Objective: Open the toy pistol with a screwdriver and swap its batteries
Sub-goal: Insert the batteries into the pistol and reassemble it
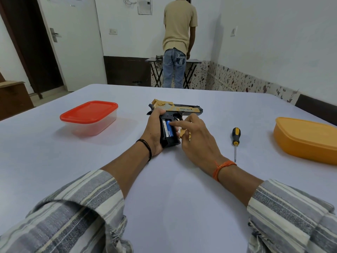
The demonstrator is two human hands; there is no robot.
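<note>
The left hand (155,132) grips the toy pistol (175,111) to steady its open grip. The right hand (193,136) presses one finger on the batteries (168,129), probably to free them. The screwdriver (235,141) lies idle to its right.

Room interior: white walls (273,33) above a speckled terrazzo skirting (237,77), with a white door (73,42) standing open at left beside a dark frame. A person (177,42) in a beige shirt and jeans stands, back turned, at a folding table (193,62) against the far wall. The foreground table (182,189) is covered in pale cloth, evenly lit.
</note>
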